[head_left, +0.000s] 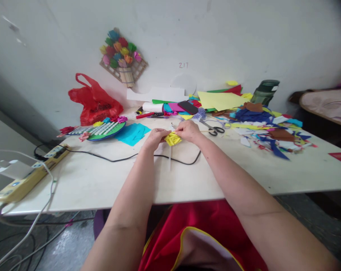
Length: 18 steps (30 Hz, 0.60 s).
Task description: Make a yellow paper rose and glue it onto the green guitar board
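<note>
In the head view, both hands meet over the middle of the table around a small yellow folded-paper piece [172,139] with a strip-like, crinkled surface. My left hand [157,138] pinches its left side with closed fingers. Closed too, my right hand [188,131] grips its upper right edge. A thin pale stick [206,131] pokes out to the right of my right hand; whether the fingers hold it I cannot tell. Below the paper, a translucent whitish stick [169,160] points toward me. Black-handled scissors [215,130] lie just right of my right hand.
A black cable [112,161] crosses the table from a power strip [32,177]. Blue paper [133,133], a green disc with paper rolls [107,131] and a red bag [95,103] stand left. Paper scraps [272,130], a phone [188,107] and a bottle [265,92] lie behind and right.
</note>
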Each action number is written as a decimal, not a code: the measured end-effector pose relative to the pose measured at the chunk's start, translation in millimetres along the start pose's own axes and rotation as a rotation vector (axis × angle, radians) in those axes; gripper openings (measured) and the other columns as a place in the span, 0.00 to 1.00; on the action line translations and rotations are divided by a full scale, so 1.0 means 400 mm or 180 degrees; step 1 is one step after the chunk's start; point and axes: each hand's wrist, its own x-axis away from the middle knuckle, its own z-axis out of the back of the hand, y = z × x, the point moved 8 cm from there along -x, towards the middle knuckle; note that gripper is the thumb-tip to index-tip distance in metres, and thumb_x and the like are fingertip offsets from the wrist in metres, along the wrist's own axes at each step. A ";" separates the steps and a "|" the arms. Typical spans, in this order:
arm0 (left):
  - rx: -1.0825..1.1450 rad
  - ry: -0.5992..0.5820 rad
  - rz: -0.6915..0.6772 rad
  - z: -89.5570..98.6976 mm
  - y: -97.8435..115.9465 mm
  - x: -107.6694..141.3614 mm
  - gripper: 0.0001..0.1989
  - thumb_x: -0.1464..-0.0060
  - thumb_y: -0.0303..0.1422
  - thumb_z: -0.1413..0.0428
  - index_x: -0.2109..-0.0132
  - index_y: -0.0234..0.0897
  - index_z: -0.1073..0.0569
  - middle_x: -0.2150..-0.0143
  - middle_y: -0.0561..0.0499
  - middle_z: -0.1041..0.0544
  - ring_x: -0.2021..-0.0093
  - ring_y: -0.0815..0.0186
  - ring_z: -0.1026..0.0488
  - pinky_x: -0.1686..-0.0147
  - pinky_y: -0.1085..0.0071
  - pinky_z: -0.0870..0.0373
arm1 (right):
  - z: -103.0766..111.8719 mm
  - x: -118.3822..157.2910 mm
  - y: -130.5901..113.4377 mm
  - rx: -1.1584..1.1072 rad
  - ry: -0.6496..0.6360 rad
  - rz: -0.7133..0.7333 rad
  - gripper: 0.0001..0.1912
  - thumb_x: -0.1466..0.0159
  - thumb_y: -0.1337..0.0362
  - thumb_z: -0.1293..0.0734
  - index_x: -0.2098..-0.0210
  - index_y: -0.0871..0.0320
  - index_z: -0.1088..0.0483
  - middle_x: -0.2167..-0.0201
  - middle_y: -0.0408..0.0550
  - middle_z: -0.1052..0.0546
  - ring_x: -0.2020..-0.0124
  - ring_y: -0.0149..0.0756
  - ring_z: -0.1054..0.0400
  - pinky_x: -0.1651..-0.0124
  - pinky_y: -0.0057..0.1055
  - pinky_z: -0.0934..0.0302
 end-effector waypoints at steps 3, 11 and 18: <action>0.0028 0.0011 0.0024 0.000 -0.001 -0.001 0.16 0.70 0.38 0.34 0.80 0.33 0.32 0.81 0.53 0.33 0.76 0.71 0.34 0.75 0.74 0.35 | -0.001 0.001 0.000 -0.0004 0.0023 -0.0015 0.10 0.45 0.64 0.34 0.67 0.54 0.21 0.66 0.44 0.20 0.62 0.36 0.30 0.68 0.28 0.45; 0.0095 0.0113 0.0223 0.011 -0.019 -0.008 0.14 0.67 0.39 0.37 0.75 0.32 0.28 0.78 0.49 0.27 0.73 0.66 0.29 0.74 0.71 0.34 | -0.011 -0.002 0.004 -0.0269 -0.0043 0.0004 0.10 0.47 0.65 0.33 0.67 0.54 0.20 0.67 0.44 0.20 0.63 0.34 0.29 0.65 0.27 0.43; -0.0074 0.0068 -0.0031 0.009 0.003 -0.005 0.18 0.67 0.41 0.35 0.80 0.33 0.33 0.82 0.55 0.34 0.78 0.72 0.35 0.75 0.73 0.36 | -0.030 -0.006 0.018 -0.0732 -0.0094 0.0222 0.11 0.46 0.66 0.34 0.67 0.56 0.21 0.70 0.44 0.20 0.67 0.33 0.29 0.65 0.26 0.41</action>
